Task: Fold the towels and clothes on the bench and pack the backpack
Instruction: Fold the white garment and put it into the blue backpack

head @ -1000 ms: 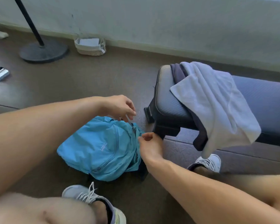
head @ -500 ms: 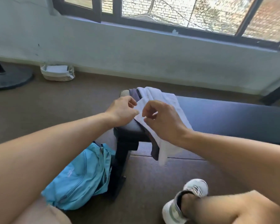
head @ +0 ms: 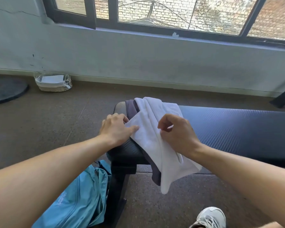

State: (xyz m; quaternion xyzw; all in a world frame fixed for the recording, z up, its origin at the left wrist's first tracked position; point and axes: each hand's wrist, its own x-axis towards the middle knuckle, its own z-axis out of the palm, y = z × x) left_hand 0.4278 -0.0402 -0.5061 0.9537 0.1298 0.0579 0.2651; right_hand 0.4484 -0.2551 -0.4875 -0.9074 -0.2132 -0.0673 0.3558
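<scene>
A white towel lies draped over the left end of a dark padded bench and hangs down its front. Under it a dark grey garment shows at the back and below the bench edge. My left hand pinches the towel's left corner between thumb and fingers. My right hand has curled fingers pinching a fold of the towel near its middle. A light blue backpack lies on the floor at the bench's left foot, partly hidden by my left arm.
A woven basket with white cloth stands by the wall at the left. A round black stand base sits on the floor beside it. My white shoe is at the bottom right. A window runs along the wall.
Both hands left the backpack's zipper on the floor and rose to the bench. They now hold the white towel, and my view has lifted toward the window.
</scene>
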